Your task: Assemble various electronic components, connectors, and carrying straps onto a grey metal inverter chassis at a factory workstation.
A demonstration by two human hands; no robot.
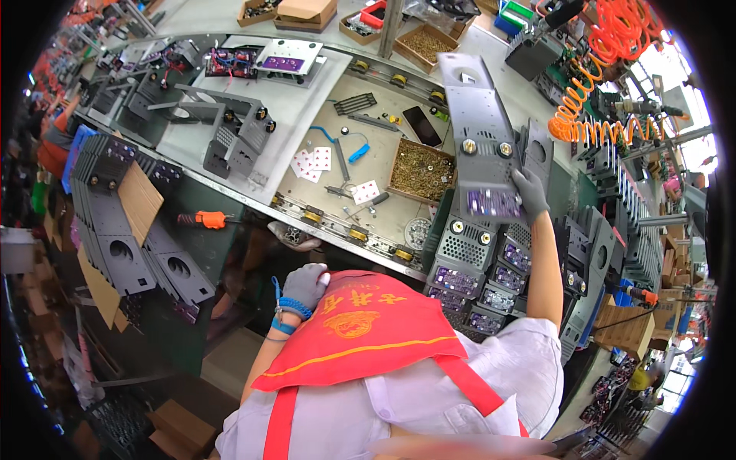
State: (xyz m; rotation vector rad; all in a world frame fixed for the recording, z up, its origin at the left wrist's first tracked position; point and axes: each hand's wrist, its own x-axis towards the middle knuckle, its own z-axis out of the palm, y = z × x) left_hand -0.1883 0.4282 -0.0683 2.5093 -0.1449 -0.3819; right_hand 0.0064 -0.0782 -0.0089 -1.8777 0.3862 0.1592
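My right hand (530, 193), in a grey glove, grips the right edge of a long grey metal bracket panel (481, 115). The panel is raised over the right side of the bench, tilted away from me, with a large hole at its far end. Two brass-coloured posts and a purple circuit board (493, 203) are fixed on it. Below it stand similar panels (464, 247) with purple boards. My left hand (305, 285), gloved and with a blue cord at the wrist, is closed beside my red apron (360, 326); its palm is hidden.
A roller track (337, 224) edges the bench, which holds a box of small brass parts (420, 170), a phone (422, 126) and playing cards (310, 163). Grey brackets (238, 138) stand left; more panels (126, 253) are stacked further left. Orange coiled hoses (571, 115) hang right.
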